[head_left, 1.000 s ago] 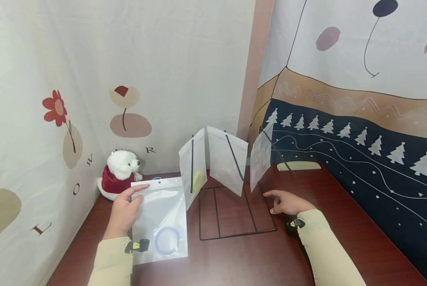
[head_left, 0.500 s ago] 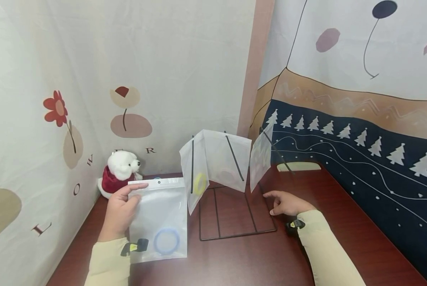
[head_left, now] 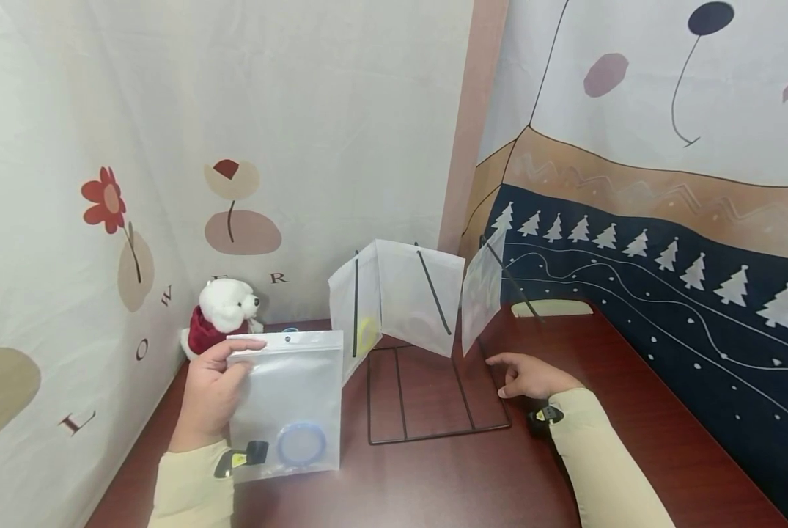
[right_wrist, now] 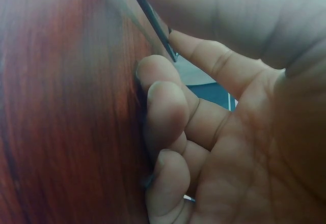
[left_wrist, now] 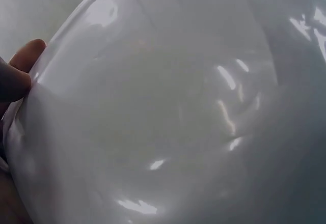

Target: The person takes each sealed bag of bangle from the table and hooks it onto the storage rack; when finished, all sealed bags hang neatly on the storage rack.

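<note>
My left hand (head_left: pixel 210 392) pinches a clear zip bag (head_left: pixel 301 396) by its upper left edge, with the bag hanging toward the viewer. A pale blue ring (head_left: pixel 301 444) shows in the lower part of the bag, and a punched hole sits at its top. The left wrist view is mostly filled by the shiny plastic. Beside the black wire rack (head_left: pixel 433 438), my right hand (head_left: pixel 539 375) rests on the table, index fingertip and thumb against the rack's right bar. Its other fingers are bent on the wood. Similar bags (head_left: pixel 420 293) hang from the rack's slanting rods.
A white toy bear (head_left: pixel 225 304) in red clothing sits at the back left of the brown table (head_left: pixel 433 484). One hanging bag (head_left: pixel 354 301) at the left shows a yellow ring. A pale flat object (head_left: pixel 552 307) lies at the back right. Printed cloths rise behind the table.
My left hand has shifted slightly left, carrying the zip bag with it. The left and middle hanging bags have swayed. My right hand stays in place by the rack.
</note>
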Motion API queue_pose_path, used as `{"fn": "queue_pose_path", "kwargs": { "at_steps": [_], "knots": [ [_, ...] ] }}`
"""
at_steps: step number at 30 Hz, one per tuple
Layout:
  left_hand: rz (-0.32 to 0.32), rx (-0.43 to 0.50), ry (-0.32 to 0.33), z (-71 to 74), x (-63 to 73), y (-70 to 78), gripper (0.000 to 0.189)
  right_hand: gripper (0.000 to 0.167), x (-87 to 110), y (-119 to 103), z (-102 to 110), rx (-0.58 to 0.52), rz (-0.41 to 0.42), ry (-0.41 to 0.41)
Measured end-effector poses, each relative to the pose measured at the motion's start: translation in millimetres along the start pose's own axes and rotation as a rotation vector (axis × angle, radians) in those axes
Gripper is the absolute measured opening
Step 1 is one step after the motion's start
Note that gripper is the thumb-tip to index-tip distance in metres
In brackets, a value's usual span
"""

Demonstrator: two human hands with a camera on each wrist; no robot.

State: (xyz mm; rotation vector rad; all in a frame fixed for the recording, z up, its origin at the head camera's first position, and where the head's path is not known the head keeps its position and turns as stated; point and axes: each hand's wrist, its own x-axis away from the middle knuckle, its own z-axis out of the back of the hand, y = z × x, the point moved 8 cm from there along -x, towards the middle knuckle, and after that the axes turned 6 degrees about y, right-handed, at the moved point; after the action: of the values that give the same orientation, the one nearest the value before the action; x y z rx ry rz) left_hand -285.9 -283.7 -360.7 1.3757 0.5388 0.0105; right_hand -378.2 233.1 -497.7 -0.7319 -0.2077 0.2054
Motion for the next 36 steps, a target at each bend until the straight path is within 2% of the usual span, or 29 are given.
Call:
{"fn": "queue_pose_path", "kwargs": {
  "at_steps": [8, 16, 23, 26, 29, 36],
  "knots": [
    [0.033, 0.007, 0.071, 8.0, -0.5, -0.1, 0.035, 0.061, -1.1, 0.4, -0.1, 0.000, 0.010, -0.001],
    [0.050, 0.038, 0.101, 13.3, 0.6, 3.2, 0.035, 0.061, -1.0, 0.1, -0.1, 0.006, 0.009, 0.001],
    [-0.007, 0.038, 0.129, 17.2, 3.2, 12.8, 0.036, 0.060, -0.9, -1.0, -0.7, 0.014, 0.014, 0.002],
    [-0.038, 0.039, 0.110, 15.5, 5.1, 17.7, 0.038, 0.060, -0.8, -1.2, -0.4, 0.013, 0.013, 0.003],
    [-0.103, 0.065, 0.065, 10.3, 8.4, 25.4, 0.043, 0.060, -0.8, -0.7, 0.1, 0.013, 0.006, 0.006],
    [-0.288, 0.214, -0.105, -11.8, 24.0, 48.3, 0.052, 0.060, -1.2, -0.1, 0.1, 0.006, 0.011, 0.002]
  ]
}}
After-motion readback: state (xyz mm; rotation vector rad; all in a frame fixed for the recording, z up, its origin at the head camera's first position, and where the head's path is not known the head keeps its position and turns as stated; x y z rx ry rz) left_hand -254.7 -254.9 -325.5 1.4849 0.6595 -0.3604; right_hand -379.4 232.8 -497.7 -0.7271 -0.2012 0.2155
